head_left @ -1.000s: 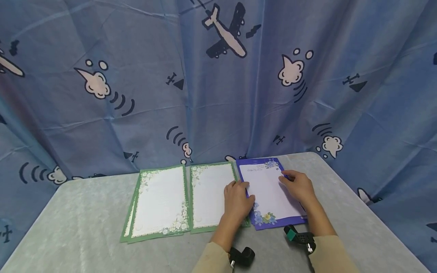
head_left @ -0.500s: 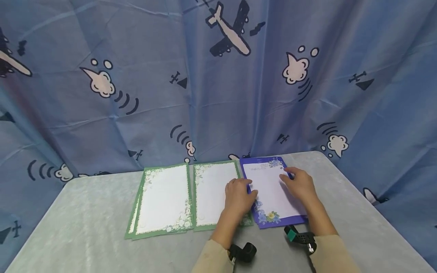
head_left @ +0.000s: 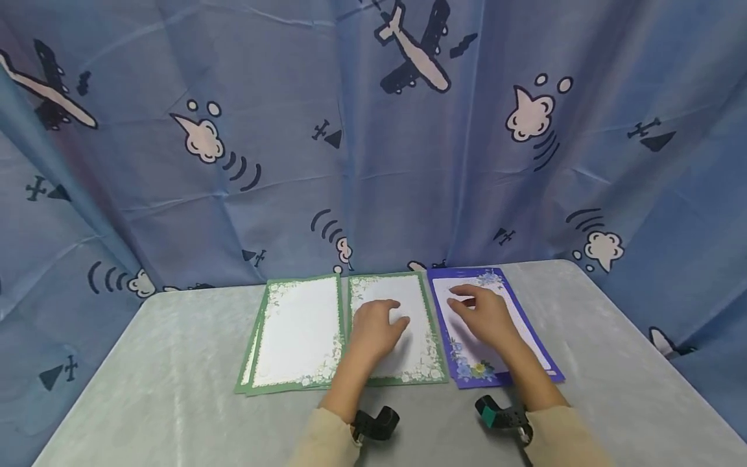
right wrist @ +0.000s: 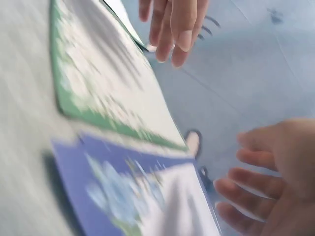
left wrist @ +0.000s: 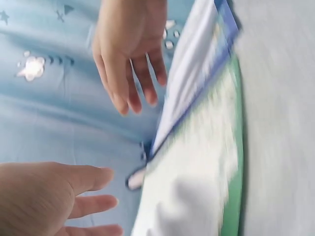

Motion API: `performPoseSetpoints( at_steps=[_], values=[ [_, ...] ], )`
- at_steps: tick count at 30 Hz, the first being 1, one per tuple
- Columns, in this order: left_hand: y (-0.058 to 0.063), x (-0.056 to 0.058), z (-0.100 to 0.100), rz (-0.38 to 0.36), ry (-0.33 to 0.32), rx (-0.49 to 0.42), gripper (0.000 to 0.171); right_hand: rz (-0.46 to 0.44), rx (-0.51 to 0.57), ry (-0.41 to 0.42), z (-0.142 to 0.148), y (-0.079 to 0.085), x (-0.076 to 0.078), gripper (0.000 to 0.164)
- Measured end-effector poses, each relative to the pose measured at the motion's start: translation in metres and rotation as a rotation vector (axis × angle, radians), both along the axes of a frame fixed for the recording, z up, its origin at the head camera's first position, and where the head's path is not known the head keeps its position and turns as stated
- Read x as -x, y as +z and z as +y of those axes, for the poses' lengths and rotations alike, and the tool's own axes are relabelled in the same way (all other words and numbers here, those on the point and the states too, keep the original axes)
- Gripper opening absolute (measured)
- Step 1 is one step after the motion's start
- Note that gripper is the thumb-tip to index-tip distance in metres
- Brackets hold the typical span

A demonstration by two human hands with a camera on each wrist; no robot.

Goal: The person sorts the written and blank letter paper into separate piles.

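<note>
Over the middle green-bordered sheet of paper (head_left: pixel 408 324) hovers my left hand (head_left: pixel 374 329), fingers apart and holding nothing. My right hand (head_left: pixel 484 318) hangs above the purple-bordered sheet (head_left: pixel 513 311), its fingers loosely bent with nothing between them. Blue and yellow flowers decorate that purple border, and another purple edge shows just under it. In the left wrist view the left hand (left wrist: pixel 59 199) is raised off the paper, casting a shadow on it. From the right wrist view, the right hand (right wrist: pixel 261 182) is likewise lifted, with the purple sheet (right wrist: pixel 69 162) below.
Another green-bordered sheet (head_left: pixel 300 331) lies on the left, with a further one peeking out beneath it. All the papers rest in a row on a grey-covered table (head_left: pixel 175 389). A blue curtain (head_left: pixel 292 194) with airplanes and clouds hangs behind the table.
My left hand has left the purple sheet's left edge and moved left over the middle green sheet. My right hand has come off the right edge, moving left. The view has shifted slightly.
</note>
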State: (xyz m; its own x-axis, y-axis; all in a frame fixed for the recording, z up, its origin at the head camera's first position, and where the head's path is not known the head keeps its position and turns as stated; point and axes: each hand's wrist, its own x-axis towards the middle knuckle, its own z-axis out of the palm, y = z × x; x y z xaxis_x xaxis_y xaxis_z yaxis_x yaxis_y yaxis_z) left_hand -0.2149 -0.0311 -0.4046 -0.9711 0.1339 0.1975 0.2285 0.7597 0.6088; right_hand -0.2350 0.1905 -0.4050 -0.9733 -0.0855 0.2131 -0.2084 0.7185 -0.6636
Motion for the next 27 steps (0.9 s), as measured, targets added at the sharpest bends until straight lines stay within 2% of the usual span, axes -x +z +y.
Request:
performPoseSetpoints(
  at_steps=[2,6,10,16,22,27],
  values=[
    [-0.004,0.001,-0.013,0.020,0.024,0.000,0.031,-0.031,0.029,0.035,-0.008,0.000,-0.003,0.035],
    [-0.018,-0.001,-0.038,0.013,0.094,-0.013,0.029,-0.105,0.080,0.088,-0.021,-0.003,-0.006,0.036],
    [-0.030,-0.004,-0.051,0.041,0.141,-0.025,0.028,-0.155,0.058,0.100,-0.028,-0.008,-0.008,0.037],
    [-0.037,-0.002,-0.051,0.095,0.146,-0.062,0.031,-0.167,0.009,0.081,-0.033,-0.015,-0.009,0.037],
    [-0.037,0.000,-0.049,0.095,0.170,-0.097,0.024,-0.206,0.113,0.056,-0.036,-0.016,-0.009,0.035],
    [-0.038,0.002,-0.051,0.063,0.219,-0.183,0.021,-0.151,0.172,0.020,-0.038,-0.019,-0.007,0.027]
  ],
)
